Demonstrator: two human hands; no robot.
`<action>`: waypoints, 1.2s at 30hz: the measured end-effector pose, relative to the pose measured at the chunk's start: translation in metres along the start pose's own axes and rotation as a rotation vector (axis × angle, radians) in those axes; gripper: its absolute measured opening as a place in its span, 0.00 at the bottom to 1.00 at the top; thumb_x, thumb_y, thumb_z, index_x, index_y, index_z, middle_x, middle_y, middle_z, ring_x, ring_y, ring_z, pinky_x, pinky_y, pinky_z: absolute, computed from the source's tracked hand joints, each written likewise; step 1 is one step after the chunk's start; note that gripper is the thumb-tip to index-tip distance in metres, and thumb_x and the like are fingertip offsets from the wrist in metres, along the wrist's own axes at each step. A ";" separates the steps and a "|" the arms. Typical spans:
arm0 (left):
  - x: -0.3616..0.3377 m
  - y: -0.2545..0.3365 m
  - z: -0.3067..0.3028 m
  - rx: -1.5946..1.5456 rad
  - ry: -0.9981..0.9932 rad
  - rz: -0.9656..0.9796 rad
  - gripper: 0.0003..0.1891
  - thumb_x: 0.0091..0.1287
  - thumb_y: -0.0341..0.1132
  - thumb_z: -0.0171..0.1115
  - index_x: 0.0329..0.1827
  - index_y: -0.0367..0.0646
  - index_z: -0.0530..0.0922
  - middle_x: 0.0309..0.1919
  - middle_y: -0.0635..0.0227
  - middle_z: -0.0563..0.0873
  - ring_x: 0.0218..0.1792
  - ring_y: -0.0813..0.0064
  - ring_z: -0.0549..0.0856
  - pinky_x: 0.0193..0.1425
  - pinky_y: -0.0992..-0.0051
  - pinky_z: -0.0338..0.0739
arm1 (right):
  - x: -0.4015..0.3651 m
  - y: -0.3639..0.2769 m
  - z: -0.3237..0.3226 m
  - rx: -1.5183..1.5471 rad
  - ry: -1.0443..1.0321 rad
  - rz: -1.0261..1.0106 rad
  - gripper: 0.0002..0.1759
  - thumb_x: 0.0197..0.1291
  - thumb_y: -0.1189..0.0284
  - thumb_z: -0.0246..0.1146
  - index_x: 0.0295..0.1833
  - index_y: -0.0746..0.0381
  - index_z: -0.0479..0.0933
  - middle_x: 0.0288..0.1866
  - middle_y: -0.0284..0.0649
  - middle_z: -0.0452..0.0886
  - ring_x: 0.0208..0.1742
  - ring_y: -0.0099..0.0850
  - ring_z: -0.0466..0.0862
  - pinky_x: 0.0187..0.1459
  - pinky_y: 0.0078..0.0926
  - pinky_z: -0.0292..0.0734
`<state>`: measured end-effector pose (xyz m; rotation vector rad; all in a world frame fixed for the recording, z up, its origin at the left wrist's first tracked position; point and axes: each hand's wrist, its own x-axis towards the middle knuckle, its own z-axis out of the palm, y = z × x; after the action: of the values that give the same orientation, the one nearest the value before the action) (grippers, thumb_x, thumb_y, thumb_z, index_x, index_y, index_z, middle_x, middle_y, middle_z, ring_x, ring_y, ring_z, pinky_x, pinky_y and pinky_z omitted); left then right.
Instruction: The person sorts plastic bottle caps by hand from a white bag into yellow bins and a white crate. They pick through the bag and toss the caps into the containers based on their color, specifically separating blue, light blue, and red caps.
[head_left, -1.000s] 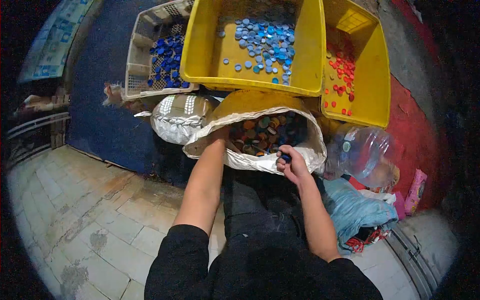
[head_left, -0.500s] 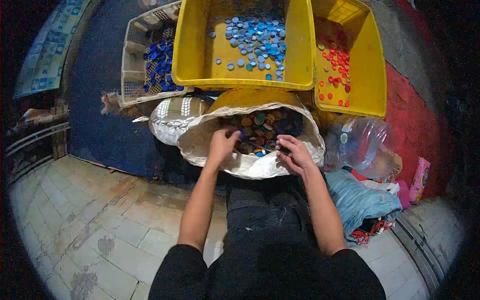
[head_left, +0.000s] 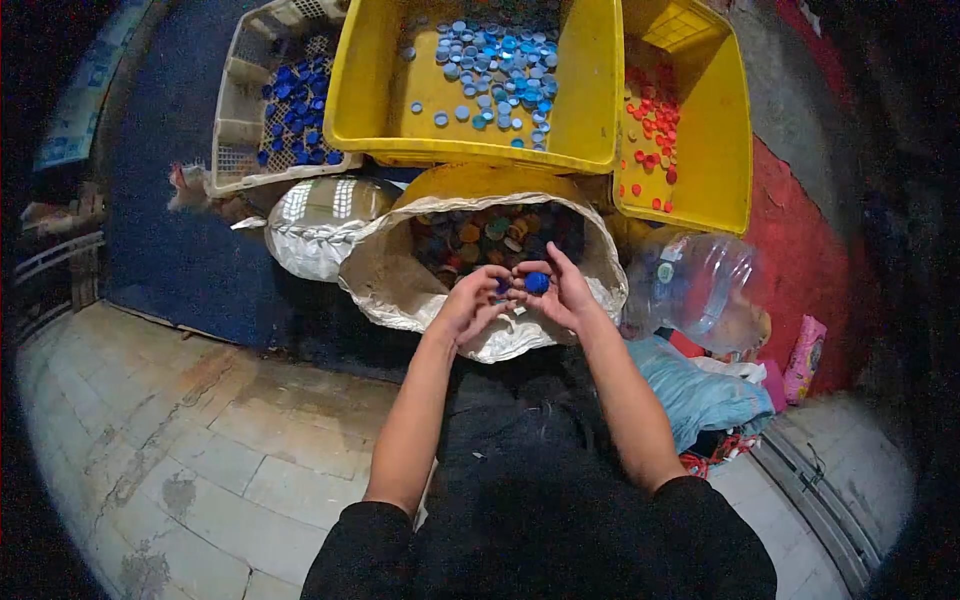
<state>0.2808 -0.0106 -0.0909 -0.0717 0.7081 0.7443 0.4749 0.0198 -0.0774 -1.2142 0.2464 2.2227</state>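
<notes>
Past tiled floor, white sack; red surface right

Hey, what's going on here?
A person is at work over an open sack of mixed caps. The right hand holds a blue cap; the left hand, close by, seems to hold a dark one. Beyond lie dark-blue caps in a white crate, mostly light-blue caps in one yellow bin, mostly red caps in another.

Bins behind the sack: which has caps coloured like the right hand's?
The white crate, left: dark blue caps; middle bin: mostly light blue caps; right bin: mostly red caps.
</notes>
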 end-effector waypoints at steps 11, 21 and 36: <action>-0.007 -0.003 0.009 -0.097 0.345 0.240 0.09 0.69 0.38 0.56 0.32 0.45 0.71 0.24 0.74 0.69 0.23 0.80 0.67 0.30 0.75 0.67 | 0.092 -0.072 -0.080 -1.799 0.643 -0.831 0.29 0.64 0.50 0.50 0.56 0.61 0.76 0.58 0.49 0.78 0.62 0.46 0.75 0.61 0.36 0.69; -0.045 -0.011 0.005 -0.053 0.334 0.347 0.07 0.69 0.36 0.54 0.34 0.43 0.72 0.26 0.72 0.70 0.22 0.81 0.67 0.32 0.77 0.65 | 0.096 -0.086 -0.076 -1.932 0.556 -0.866 0.29 0.65 0.50 0.48 0.57 0.62 0.76 0.59 0.48 0.77 0.62 0.46 0.74 0.61 0.37 0.69; -0.083 0.014 0.023 -0.275 0.251 0.161 0.13 0.68 0.43 0.55 0.41 0.41 0.78 0.31 0.66 0.80 0.32 0.68 0.80 0.42 0.69 0.78 | -0.018 -0.014 0.017 -0.723 0.149 -0.292 0.16 0.58 0.71 0.58 0.51 0.64 0.76 0.46 0.49 0.81 0.49 0.41 0.83 0.49 0.36 0.79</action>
<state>0.2422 -0.0426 -0.0200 -0.3668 0.8527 0.9959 0.4780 0.0312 -0.0513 -1.6515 -0.6959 2.0099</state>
